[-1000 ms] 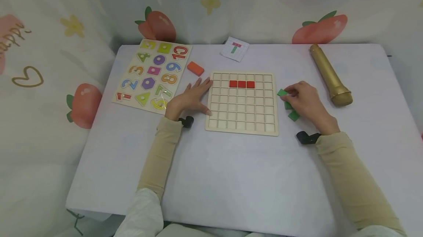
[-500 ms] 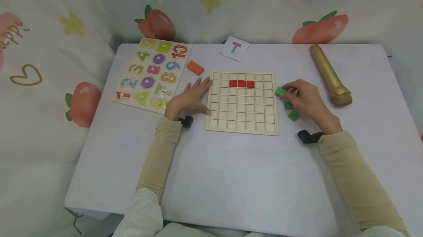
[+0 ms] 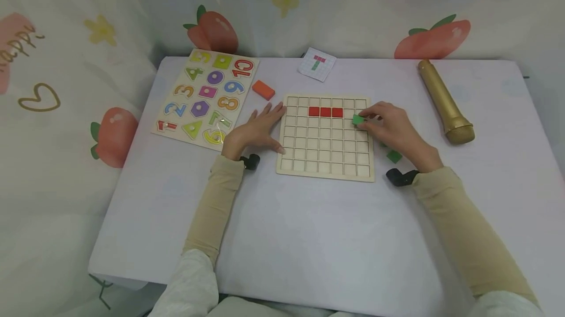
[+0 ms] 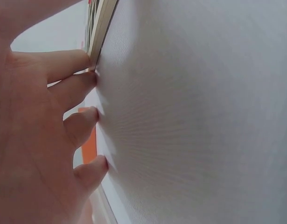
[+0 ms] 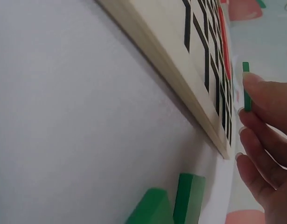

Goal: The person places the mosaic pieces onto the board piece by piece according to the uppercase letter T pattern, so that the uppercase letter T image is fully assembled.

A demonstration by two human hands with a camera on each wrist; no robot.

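Note:
My right hand [image 3: 395,128] pinches a small green square tile [image 3: 358,119] between thumb and fingers, over the right side of the wooden grid board [image 3: 324,175]. In the right wrist view the pinched green tile [image 5: 246,86] is seen edge-on, above the board's surface. Three red tiles [image 3: 325,112] sit side by side in the board's second row. Spread out, my left hand [image 3: 256,133] rests at the board's left edge, thumb and fingertips touching it and the table. More green tiles [image 3: 394,156] lie right of the board, partly hidden by the right hand.
Behind the board lies a card [image 3: 317,64] printed with a red and green T pattern. An orange block [image 3: 263,90] and a number puzzle board [image 3: 205,98] are at the left. A gold microphone-shaped object [image 3: 446,101] lies at the right.
My right hand has lifted a green tile from beside the board and carried it left, over the board's right columns. The left hand stays at the board's left edge.

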